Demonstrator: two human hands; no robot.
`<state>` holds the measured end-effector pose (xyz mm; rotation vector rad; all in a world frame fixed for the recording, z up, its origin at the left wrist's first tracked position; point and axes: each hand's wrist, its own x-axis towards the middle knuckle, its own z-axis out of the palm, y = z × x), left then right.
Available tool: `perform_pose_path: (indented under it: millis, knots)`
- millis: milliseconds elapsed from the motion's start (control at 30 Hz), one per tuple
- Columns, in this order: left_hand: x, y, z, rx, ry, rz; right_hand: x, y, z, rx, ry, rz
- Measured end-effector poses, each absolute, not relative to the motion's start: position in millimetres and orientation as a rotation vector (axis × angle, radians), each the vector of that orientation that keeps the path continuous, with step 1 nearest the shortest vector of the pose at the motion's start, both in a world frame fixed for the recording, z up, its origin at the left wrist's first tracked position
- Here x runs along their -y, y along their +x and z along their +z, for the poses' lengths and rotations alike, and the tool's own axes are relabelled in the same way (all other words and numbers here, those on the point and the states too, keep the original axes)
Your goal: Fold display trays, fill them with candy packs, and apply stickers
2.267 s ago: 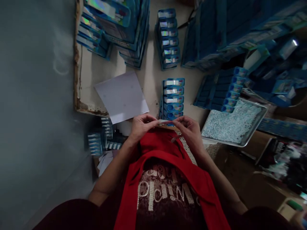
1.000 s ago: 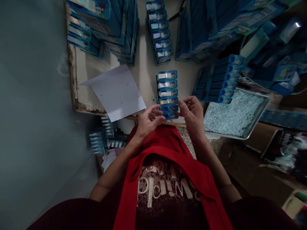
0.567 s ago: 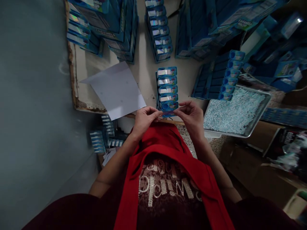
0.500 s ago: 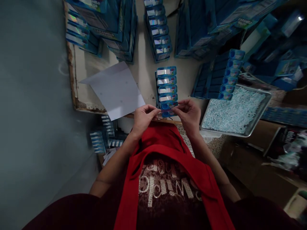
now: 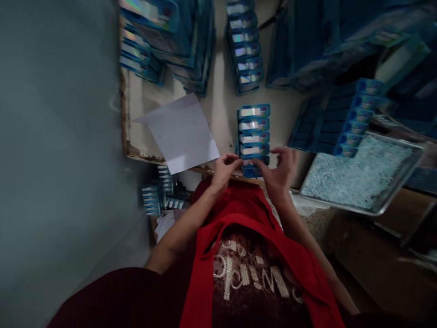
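A row of blue packs (image 5: 254, 137) stands near the table's front edge, several of them bearing white stickers. My left hand (image 5: 225, 171) is at the row's near left corner, thumb and forefinger pinched together; whatever lies between the fingertips is too small to name. On the other side, my right hand (image 5: 279, 172) has its thumb at the near packs and its fingers raised apart from the thumb, with nothing visible between them. A white sheet of paper (image 5: 182, 132) lies left of the row.
Tall stacks of blue boxes (image 5: 184, 41) and another stickered row (image 5: 245, 50) stand farther back. At right, a metal tray (image 5: 372, 210) holds pale blue pieces beside another blue row (image 5: 341, 116). More packs (image 5: 150, 199) sit below the table at left.
The whole view has shifted, so the scene sits farther right. My right hand's fingers have spread and lifted away from the thumb. My left hand stays pinched beside the near packs.
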<state>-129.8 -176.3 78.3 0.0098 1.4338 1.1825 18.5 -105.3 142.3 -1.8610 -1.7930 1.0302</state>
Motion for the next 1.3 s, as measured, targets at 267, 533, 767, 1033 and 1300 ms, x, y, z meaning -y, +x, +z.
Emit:
perform_pose_path:
  millis: [267,533,767,1033,1300]
  knots:
    - [150,-214,66,-1.971,0.452,1.09,74,37,145,1.533,-1.93,1.536]
    - [132,-459,45,-2.218,1.617,0.184,94,-51,215,1.946,-1.575,1.234]
    - [220,-373,45,-2.07,1.851,0.107,40,-236,122,3.058,-1.123,0.963]
    - [229,-380,64,-2.236,1.367,0.365,31,-264,73,3.333,-1.079,1.216]
    - [196,-410,13,-1.666,0.789,0.8,60,-252,65,3.159,-0.806,0.772]
